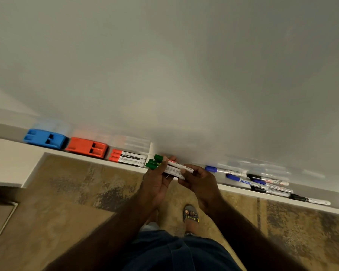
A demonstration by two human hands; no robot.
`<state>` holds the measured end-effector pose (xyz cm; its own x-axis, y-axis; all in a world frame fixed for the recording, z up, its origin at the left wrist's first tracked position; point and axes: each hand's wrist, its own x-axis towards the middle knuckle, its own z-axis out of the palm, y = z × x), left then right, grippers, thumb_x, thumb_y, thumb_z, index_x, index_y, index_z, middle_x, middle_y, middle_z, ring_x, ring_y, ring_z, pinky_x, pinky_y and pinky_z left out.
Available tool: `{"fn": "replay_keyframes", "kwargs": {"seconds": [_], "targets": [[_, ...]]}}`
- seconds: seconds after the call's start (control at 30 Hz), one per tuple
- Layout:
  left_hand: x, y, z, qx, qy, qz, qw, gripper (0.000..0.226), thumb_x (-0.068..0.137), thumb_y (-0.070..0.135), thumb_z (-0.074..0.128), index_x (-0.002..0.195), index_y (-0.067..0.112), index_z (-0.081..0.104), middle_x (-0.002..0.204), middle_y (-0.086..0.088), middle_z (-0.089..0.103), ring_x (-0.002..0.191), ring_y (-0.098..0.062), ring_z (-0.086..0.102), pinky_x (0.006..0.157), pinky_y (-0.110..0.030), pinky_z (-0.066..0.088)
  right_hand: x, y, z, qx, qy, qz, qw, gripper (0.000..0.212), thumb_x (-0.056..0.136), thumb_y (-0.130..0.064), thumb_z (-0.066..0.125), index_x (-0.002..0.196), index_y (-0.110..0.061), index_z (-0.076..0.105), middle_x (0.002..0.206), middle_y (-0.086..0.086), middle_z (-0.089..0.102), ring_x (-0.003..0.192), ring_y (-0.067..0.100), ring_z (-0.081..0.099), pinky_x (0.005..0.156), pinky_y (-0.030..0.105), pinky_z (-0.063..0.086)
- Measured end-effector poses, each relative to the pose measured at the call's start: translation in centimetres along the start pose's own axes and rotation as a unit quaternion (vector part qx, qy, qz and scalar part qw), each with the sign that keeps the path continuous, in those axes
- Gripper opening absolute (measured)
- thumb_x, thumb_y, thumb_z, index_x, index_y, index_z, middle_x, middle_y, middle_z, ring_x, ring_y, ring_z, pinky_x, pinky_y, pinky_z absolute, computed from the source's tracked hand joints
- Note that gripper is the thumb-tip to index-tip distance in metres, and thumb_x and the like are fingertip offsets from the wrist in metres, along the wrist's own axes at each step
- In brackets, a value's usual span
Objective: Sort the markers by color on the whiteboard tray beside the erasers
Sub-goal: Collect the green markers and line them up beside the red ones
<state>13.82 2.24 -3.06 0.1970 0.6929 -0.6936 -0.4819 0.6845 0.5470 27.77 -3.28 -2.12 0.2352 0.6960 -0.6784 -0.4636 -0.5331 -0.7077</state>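
Three green-capped markers [155,162] lie bunched in my left hand [157,178], just above the front edge of the white whiteboard tray [243,190]. My right hand [200,180] pinches their white barrels at the other end. Three red-capped markers [128,158] lie side by side on the tray, right of the orange eraser [87,147]. The blue eraser [45,138] sits left of that. Blue markers [233,178] and black markers [266,179] lie mixed on the tray to the right.
The whiteboard [184,65] rises behind the tray. A white ledge [10,163] juts out at the left. Below is mottled brown floor [76,192], with my sandalled foot [191,214] near the tray.
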Motion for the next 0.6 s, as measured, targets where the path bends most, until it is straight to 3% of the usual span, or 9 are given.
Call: {"fn": "replay_keyframes", "kwargs": {"seconds": [0.1, 0.2, 0.27, 0.37, 0.5, 0.6], "targets": [[0.4, 1.8, -1.2, 0.044, 0.013, 0.015, 0.999, 0.022, 0.098, 0.012, 0.06, 0.114, -0.003, 0.062, 0.112, -0.027, 0.065, 0.106, -0.037, 0.067, 0.092, -0.045, 0.06, 1.0, -0.5, -0.1, 0.005, 0.008, 0.0, 1.0, 0.021, 0.088, -0.005, 0.074, 0.108, -0.004, 0.071, 0.101, 0.015, 0.077, 0.097, 0.031, 0.075, 0.09, 0.046, 0.058], [0.8, 3.6, -2.6, 0.142, 0.028, 0.041, 0.989, 0.033, 0.1, 0.015, 0.058, 0.126, -0.005, 0.06, 0.125, -0.027, 0.065, 0.119, -0.039, 0.063, 0.104, -0.049, 0.053, 2.1, -0.7, -0.3, -0.023, 0.006, -0.004, 1.0, 0.019, 0.087, -0.004, 0.075, 0.106, -0.005, 0.071, 0.1, 0.013, 0.078, 0.096, 0.029, 0.075, 0.09, 0.045, 0.059], [0.8, 4.6, -3.1, 0.201, 0.049, 0.078, 0.975, 0.028, 0.102, 0.012, 0.056, 0.124, -0.003, 0.063, 0.123, -0.024, 0.068, 0.113, -0.033, 0.065, 0.103, -0.048, 0.051, 2.7, -0.7, -0.5, -0.054, 0.004, -0.014, 0.998, 0.019, 0.087, -0.004, 0.075, 0.105, -0.006, 0.071, 0.1, 0.01, 0.078, 0.094, 0.026, 0.076, 0.088, 0.044, 0.06], [1.0, 5.5, -3.4, 0.271, 0.047, 0.11, 0.955, 0.023, 0.102, 0.01, 0.055, 0.117, 0.001, 0.069, 0.116, -0.025, 0.072, 0.105, -0.03, 0.069, 0.099, -0.045, 0.054, 3.4, -0.4, -0.6, -0.087, 0.009, -0.032, 0.996, 0.021, 0.086, -0.004, 0.076, 0.107, -0.005, 0.071, 0.102, 0.01, 0.078, 0.093, 0.024, 0.076, 0.085, 0.043, 0.061], [1.0, 5.9, -3.5, 0.403, 0.014, 0.131, 0.906, 0.026, 0.101, 0.027, 0.052, 0.104, 0.013, 0.074, 0.101, -0.012, 0.076, 0.101, -0.032, 0.071, 0.092, -0.051, 0.056, 3.8, 0.4, -0.1, -0.125, 0.014, -0.05, 0.991, 0.02, 0.087, -0.006, 0.076, 0.106, -0.01, 0.073, 0.099, 0.005, 0.078, 0.093, 0.022, 0.076, 0.084, 0.044, 0.062], [0.8, 6.1, -2.9, 0.446, 0.016, 0.141, 0.884, 0.026, 0.104, 0.021, 0.049, 0.098, 0.016, 0.074, 0.091, -0.002, 0.075, 0.084, -0.014, 0.07, 0.076, -0.033, 0.051, 3.9, 0.8, 0.3, -0.168, 0.038, -0.072, 0.982, 0.018, 0.088, -0.01, 0.076, 0.104, -0.017, 0.074, 0.097, 0.0, 0.078, 0.09, 0.016, 0.076, 0.082, 0.043, 0.063]]}}
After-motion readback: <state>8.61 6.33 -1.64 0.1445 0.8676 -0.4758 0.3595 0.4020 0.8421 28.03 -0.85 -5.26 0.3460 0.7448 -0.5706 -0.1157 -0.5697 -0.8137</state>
